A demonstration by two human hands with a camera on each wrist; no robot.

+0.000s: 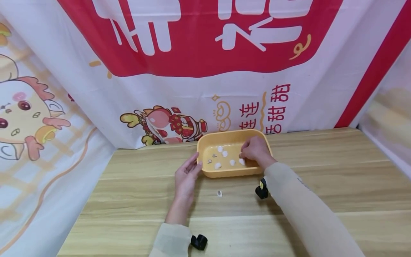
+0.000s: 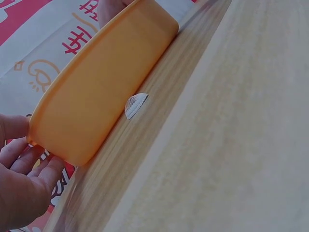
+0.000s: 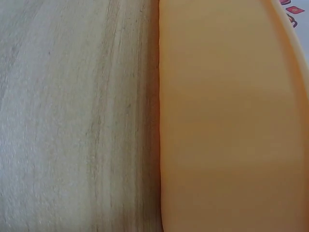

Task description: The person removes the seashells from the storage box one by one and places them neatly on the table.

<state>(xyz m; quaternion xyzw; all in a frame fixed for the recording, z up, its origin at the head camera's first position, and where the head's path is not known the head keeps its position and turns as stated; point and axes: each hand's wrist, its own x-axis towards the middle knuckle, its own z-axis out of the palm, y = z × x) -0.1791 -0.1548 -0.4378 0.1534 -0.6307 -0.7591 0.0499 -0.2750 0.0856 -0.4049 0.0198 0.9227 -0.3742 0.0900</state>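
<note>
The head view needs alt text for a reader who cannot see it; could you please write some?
A person's right hand reaches into a yellow tray of small white shells on a wooden table. The left hand touches the tray's left end; one shell lies outside.

Open wooden table [image 1: 321, 171] flanks the yellow tray [image 1: 224, 174]; one loose shell [image 1: 219, 193] lies just before it.

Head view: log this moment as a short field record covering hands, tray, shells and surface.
left hand: open, straight fingers touching the left end of the yellow plastic tray
right hand: inside the tray, fingers curled by a small white shell; grip unclear
tray contents: several small white shells
outside tray: one loose white shell on the light wooden table
</note>
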